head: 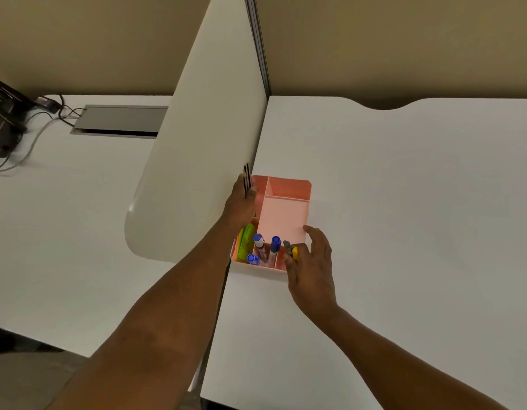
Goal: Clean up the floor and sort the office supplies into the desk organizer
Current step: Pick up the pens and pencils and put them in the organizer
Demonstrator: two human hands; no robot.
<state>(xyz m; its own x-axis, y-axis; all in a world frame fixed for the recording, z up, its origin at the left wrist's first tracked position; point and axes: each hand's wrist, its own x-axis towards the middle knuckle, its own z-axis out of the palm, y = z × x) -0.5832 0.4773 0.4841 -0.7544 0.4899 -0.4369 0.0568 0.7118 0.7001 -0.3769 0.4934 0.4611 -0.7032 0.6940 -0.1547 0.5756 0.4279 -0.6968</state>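
A pink desk organizer (285,214) sits on the white desk beside the divider panel. Three blue-capped markers (266,251) stand in its near compartments, and green and orange sticky notes (246,241) fill the near left slot. My left hand (241,202) grips a few dark pencils (246,177) upright over the organizer's far left compartment. My right hand (311,261) is at the organizer's near right corner, its index finger touching the rim while the other fingers hold a small yellow and grey item (291,250); I cannot tell what it is.
A white divider panel (197,143) stands just left of the organizer, splitting two white desks (404,202). On the left desk lie a grey cable hatch (120,118), cables and a dark device (2,125). Floor shows at the bottom left.
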